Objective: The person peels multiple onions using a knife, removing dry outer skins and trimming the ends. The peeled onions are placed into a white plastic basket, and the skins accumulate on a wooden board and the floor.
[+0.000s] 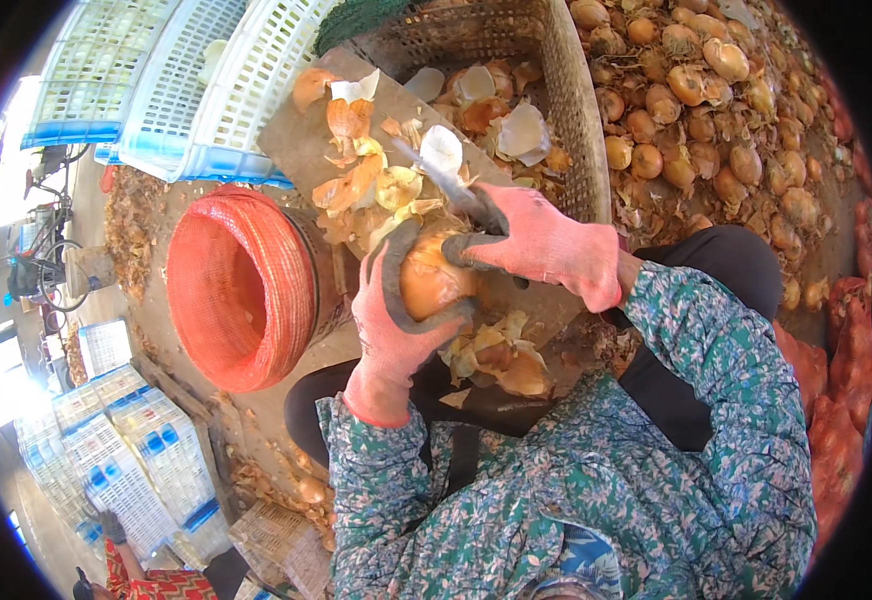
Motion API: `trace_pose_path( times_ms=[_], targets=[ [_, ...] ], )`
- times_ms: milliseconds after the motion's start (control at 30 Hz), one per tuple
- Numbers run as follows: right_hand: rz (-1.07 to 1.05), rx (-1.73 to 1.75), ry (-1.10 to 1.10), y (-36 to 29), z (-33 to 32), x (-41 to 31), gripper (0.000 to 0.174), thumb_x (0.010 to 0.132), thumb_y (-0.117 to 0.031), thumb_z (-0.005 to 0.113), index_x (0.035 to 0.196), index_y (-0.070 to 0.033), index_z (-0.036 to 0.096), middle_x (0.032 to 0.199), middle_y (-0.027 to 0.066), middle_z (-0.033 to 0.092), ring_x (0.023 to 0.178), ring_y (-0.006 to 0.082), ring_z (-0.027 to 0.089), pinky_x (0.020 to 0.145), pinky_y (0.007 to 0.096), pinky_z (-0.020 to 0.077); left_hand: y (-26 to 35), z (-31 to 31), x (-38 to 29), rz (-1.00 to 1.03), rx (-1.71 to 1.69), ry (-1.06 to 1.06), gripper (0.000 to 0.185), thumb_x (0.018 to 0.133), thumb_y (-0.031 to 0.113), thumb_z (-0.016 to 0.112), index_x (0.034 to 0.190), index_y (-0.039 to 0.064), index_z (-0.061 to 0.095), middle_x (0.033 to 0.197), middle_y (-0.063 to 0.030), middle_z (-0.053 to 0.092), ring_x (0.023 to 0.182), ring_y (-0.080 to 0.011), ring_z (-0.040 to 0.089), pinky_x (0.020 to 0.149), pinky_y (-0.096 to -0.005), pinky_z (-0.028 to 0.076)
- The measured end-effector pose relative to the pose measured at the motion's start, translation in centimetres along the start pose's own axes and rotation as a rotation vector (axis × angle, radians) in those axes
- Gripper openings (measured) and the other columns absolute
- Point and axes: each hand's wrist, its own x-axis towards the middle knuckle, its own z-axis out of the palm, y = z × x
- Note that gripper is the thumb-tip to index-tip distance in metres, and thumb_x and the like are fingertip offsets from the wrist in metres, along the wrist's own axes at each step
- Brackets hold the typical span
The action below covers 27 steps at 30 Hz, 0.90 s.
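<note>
An unpeeled yellow onion (436, 279) rests in my left hand (387, 322), which wears a pink knit glove with dark grey palm and fingers. My right hand (537, 236), gloved the same way, grips a knife (436, 172) whose blurred blade points away to the upper left. The right thumb touches the side of the onion. Beneath both hands lies a board (286, 135), strewn with onion skins (349, 184) and cut pieces. More loose skins (503, 356) lie close to my body.
Ahead, a dirty plastic crate (574, 97) holds peel scraps. A red mesh sack (241, 289) stands open at left, near white-and-blue crates (233, 82). A large heap of onions (706, 135) spreads at right, beside filled red sacks (841, 420). Another person's gloved hand (111, 527) touches stacked crates (128, 457).
</note>
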Motion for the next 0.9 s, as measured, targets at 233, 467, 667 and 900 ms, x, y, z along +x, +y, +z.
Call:
trace_pose_path(
  times_ms=[233,467,667,900],
  targets=[
    [0.215,0.041,-0.153,-2.7,-1.4,-0.4,0.041,0.082,-0.021,0.066,0.118,-0.002,0.064,0.092,0.0129,0.070,0.082,0.0153,0.062,0.075,0.0311,0.0496,-0.1,-0.2,-0.5,-0.063,-0.269,-0.065,0.090,0.054,0.017,0.091,0.133,-0.001,0.052,0.130,-0.0167,0.057,0.118,-0.0284,0.058,0.102,-0.0406,0.046],
    [0.079,0.319,-0.069,-4.6,-3.6,-1.7,0.031,0.083,-0.014,0.065,0.111,-0.001,0.067,0.089,0.0080,0.069,0.078,0.0123,0.059,0.072,0.0285,0.0474,0.7,-0.7,0.2,-0.155,-0.904,-0.040,0.109,0.054,0.016,0.092,0.143,-0.008,0.036,0.139,-0.0178,0.049,0.127,-0.0280,0.051,0.107,-0.0415,0.042],
    [-0.024,0.310,-0.031,-4.5,-3.1,-1.0,0.028,0.084,-0.012,0.069,0.110,-0.001,0.067,0.087,0.0048,0.068,0.078,0.0094,0.059,0.070,0.0265,0.0482,1.9,0.2,1.1,-0.299,-0.910,-0.015,0.105,0.057,0.002,0.089,0.146,-0.006,0.033,0.139,-0.0168,0.050,0.126,-0.0256,0.051,0.106,-0.0383,0.042],
    [0.099,0.436,-0.074,-4.2,-1.5,-0.8,0.034,0.083,-0.015,0.069,0.113,0.001,0.066,0.093,0.0041,0.069,0.084,0.0093,0.059,0.074,0.0260,0.0486,-0.1,1.1,1.3,-0.028,-0.071,0.041,0.105,0.052,0.018,0.094,0.142,0.001,0.042,0.127,-0.0174,0.055,0.115,-0.0319,0.056,0.099,-0.0414,0.046]
  ],
)
